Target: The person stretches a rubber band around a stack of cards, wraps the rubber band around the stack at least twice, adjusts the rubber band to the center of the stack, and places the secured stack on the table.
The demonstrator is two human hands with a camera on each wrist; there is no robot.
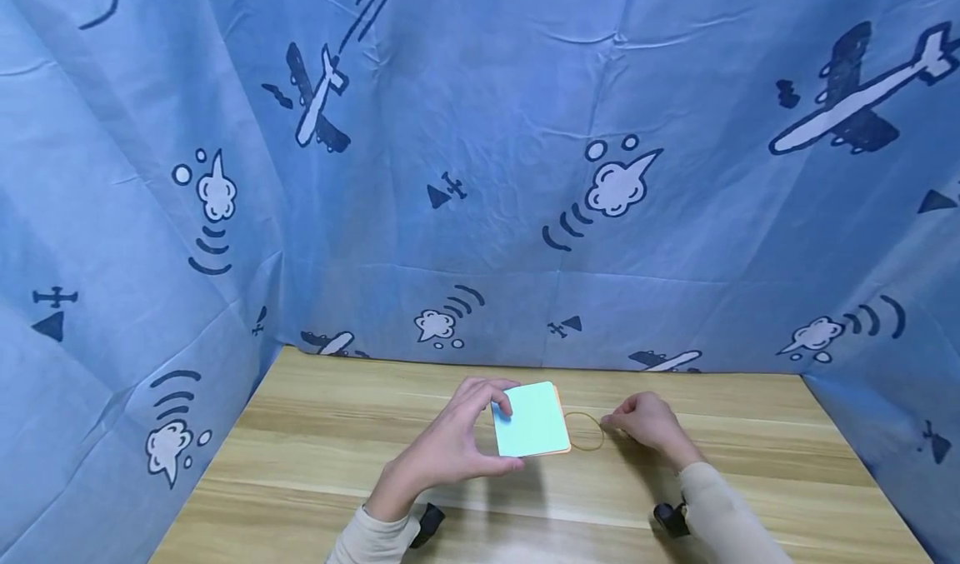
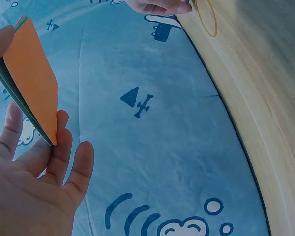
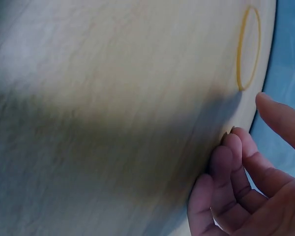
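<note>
Cards, square, pale green on top and orange beneath, are showing at the lower centre of the head view, where the left hand is gripping them between thumb and fingers above the desk. Just right of them, a yellow rubber band is forming a loop, and the right hand is reaching beside it, thumb standing apart from loosely curled fingers. Printed blue cloth is filling the upper frame.

The left wrist view's top edge crops the yellow band and the right grip.
</note>
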